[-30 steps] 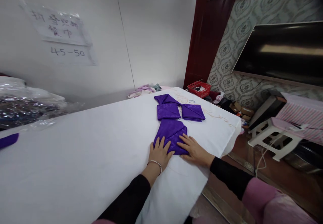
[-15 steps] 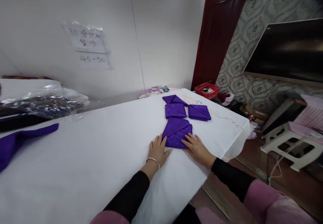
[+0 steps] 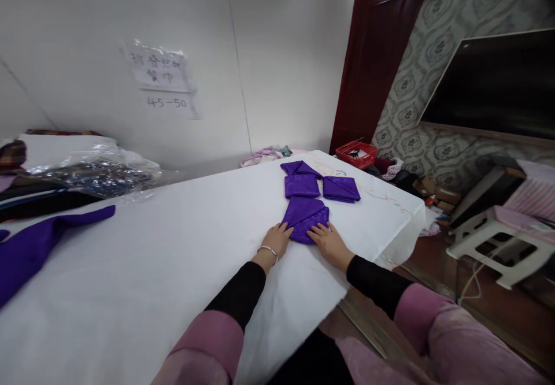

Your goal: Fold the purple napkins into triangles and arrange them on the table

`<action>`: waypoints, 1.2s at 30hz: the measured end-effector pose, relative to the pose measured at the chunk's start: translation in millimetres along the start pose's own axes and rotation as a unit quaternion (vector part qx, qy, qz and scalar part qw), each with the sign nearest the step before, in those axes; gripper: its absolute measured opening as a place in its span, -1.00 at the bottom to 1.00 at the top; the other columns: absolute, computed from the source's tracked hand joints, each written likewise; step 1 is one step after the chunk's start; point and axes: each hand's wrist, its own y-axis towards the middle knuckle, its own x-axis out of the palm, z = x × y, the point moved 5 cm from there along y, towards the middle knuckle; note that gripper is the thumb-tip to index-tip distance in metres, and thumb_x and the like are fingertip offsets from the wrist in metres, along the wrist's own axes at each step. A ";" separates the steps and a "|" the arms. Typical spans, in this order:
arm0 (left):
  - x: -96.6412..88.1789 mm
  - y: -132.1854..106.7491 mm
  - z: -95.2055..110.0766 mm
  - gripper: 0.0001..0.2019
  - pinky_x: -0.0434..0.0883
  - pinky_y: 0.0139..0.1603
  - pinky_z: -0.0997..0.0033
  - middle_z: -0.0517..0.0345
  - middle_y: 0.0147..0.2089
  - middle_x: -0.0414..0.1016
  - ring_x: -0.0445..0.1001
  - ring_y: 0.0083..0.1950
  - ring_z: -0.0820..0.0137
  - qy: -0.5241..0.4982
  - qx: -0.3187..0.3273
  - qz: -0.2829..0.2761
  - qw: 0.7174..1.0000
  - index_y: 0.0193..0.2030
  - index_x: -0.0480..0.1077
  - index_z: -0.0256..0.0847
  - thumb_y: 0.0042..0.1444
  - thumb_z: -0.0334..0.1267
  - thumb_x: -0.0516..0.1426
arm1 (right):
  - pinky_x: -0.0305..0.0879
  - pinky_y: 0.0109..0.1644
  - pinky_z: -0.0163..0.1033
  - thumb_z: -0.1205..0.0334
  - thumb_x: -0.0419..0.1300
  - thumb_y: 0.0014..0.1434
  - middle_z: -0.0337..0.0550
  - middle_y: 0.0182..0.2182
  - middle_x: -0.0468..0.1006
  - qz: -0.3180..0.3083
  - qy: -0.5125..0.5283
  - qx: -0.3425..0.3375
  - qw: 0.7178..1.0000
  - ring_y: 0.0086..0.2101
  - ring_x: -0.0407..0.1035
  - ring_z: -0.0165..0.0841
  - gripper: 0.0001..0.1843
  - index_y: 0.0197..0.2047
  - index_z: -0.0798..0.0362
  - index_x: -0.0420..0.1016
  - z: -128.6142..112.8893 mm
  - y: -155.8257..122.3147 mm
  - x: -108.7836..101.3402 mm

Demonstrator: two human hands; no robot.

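- Seemingly a home room: patterned wallpaper (image 3: 405, 107), wall-mounted screen (image 3: 494, 87), dark red wooden panelling (image 3: 368, 55)
- Workshop touches: broad cloth-covered tabletop (image 3: 182, 258), handwritten notice (image 3: 162, 78) on white wall (image 3: 286, 55)

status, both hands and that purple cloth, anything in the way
Left hand and right hand touching purple cloth at opposite sides. Cloth folded, on white table. More folded cloths just beyond, none over it.

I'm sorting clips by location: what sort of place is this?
Probably a room in a home, perhaps used for work: there's a large dark screen, patterned wallpaper and a white-covered table bearing folded purple cloths.
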 end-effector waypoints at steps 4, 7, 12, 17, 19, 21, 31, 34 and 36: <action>8.3 6.9 9.9 -0.58 0.18 0.21 0.22 -0.02 0.22 0.30 0.22 0.24 0.28 0.006 0.000 0.002 1.000 0.21 0.24 -0.14 0.24 -0.39 -0.12 | -0.10 0.21 0.11 0.37 -0.09 0.26 -0.01 0.16 0.32 -0.005 0.006 -0.002 1.000 0.14 0.18 -0.10 -0.54 0.20 0.00 0.29 14.5 -1.2 3.0; 9.2 11.4 29.3 -0.58 0.26 0.14 0.20 -0.11 0.21 0.29 0.26 0.20 0.21 0.010 -0.017 0.007 1.000 0.22 0.23 -0.17 0.24 -0.38 -0.11 | -0.10 0.21 0.11 0.36 -0.10 0.27 -0.01 0.16 0.33 -0.005 0.004 -0.007 1.000 0.15 0.17 -0.11 -0.55 0.19 0.01 0.30 35.3 -3.8 2.6; 5.1 27.7 69.9 -0.60 0.35 -0.01 0.15 -0.22 0.12 0.35 0.37 0.07 0.16 0.006 -0.043 0.016 0.999 0.18 0.28 -0.19 0.23 -0.40 -0.09 | -0.08 0.21 0.08 0.38 -0.09 0.27 -0.06 0.17 0.32 -0.011 -0.005 -0.027 1.000 0.19 0.10 -0.14 -0.54 0.19 -0.02 0.30 80.0 -3.5 2.3; 5.9 34.0 92.9 -0.64 0.34 -0.04 0.11 -0.25 0.11 0.36 0.37 0.07 0.12 -0.006 -0.048 0.020 0.999 0.14 0.33 -0.18 0.24 -0.33 -0.06 | 0.05 0.15 0.01 0.40 -0.09 0.25 -0.05 0.18 0.30 -0.009 -0.014 -0.050 0.999 0.21 0.05 -0.12 -0.53 0.18 0.02 0.33 111.8 -1.6 3.7; 7.9 31.1 93.1 -0.63 0.31 0.01 0.09 -0.23 0.16 0.32 0.32 0.12 0.10 -0.008 -0.048 0.022 0.999 0.16 0.32 -0.15 0.23 -0.33 -0.05 | 0.08 0.13 -0.01 0.42 -0.09 0.23 -0.01 0.18 0.29 -0.005 -0.015 -0.055 0.998 0.21 0.04 -0.11 -0.52 0.18 0.04 0.33 116.2 -2.3 3.0; 9.5 26.7 89.4 -0.61 0.29 0.05 0.08 -0.20 0.20 0.29 0.29 0.15 0.08 -0.010 -0.045 0.023 0.999 0.17 0.31 -0.12 0.22 -0.34 -0.04 | 0.08 0.13 -0.01 0.44 -0.07 0.21 0.02 0.19 0.27 0.000 -0.013 -0.056 0.998 0.22 0.02 -0.11 -0.50 0.19 0.05 0.32 116.3 -4.1 1.6; -0.4 14.5 72.9 -0.55 0.31 0.08 0.13 0.00 0.31 0.17 0.28 0.18 0.12 -0.020 -0.027 0.024 0.999 0.27 0.17 -0.13 0.23 -0.29 -0.06 | 0.04 0.20 0.06 0.50 -0.08 0.13 0.10 0.24 0.17 0.033 0.054 -0.001 0.998 0.25 -0.02 -0.12 -0.40 0.23 0.05 0.25 98.9 -13.3 12.8; -4.7 5.3 65.4 -0.50 0.30 0.11 0.20 -0.08 0.37 0.05 0.28 0.20 0.19 -0.042 -0.020 0.030 0.998 0.30 0.08 -0.21 0.20 -0.31 -0.03 | -0.01 0.22 0.09 0.53 -0.09 0.10 0.09 0.25 0.15 0.032 0.055 0.017 0.998 0.25 -0.04 -0.14 -0.37 0.24 0.02 0.24 98.5 -13.9 13.0; -6.6 -6.1 54.0 -0.49 0.31 0.10 0.24 -0.12 0.38 -0.01 0.31 0.18 0.23 -0.053 -0.023 0.032 0.998 0.30 0.08 -0.23 0.18 -0.32 0.00 | -0.09 0.24 0.13 0.56 -0.08 0.03 0.06 0.28 0.10 0.032 0.044 0.036 0.998 0.27 -0.11 -0.14 -0.29 0.26 0.00 0.19 97.6 -18.0 9.9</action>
